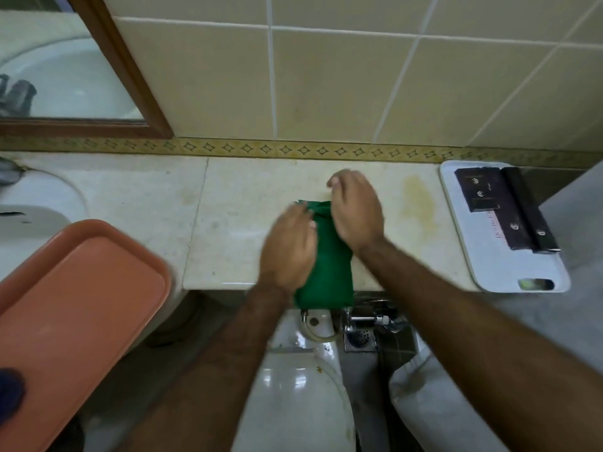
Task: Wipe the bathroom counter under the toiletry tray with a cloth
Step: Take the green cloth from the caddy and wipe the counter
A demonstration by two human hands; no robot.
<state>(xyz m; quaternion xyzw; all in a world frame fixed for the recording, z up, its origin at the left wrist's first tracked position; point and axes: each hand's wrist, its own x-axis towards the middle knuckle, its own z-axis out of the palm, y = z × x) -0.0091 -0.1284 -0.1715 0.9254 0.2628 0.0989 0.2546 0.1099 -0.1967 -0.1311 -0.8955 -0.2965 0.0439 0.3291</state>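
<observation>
A green cloth (328,272) lies folded on the cream stone counter (235,197), its near end hanging over the front edge. My left hand (288,247) rests flat on the cloth's left side. My right hand (355,212) presses on its far right part, fingers bent over the far end. A white toiletry tray (499,265) with black boxes (496,207) sits at the counter's right end, apart from the cloth.
An orange tray (75,308) sits over the white sink (36,203) at the left. A yellowish stain (419,203) marks the counter right of my hands. A tiled wall and mirror (62,79) stand behind. A toilet (300,386) and floor drain (360,337) are below the counter edge.
</observation>
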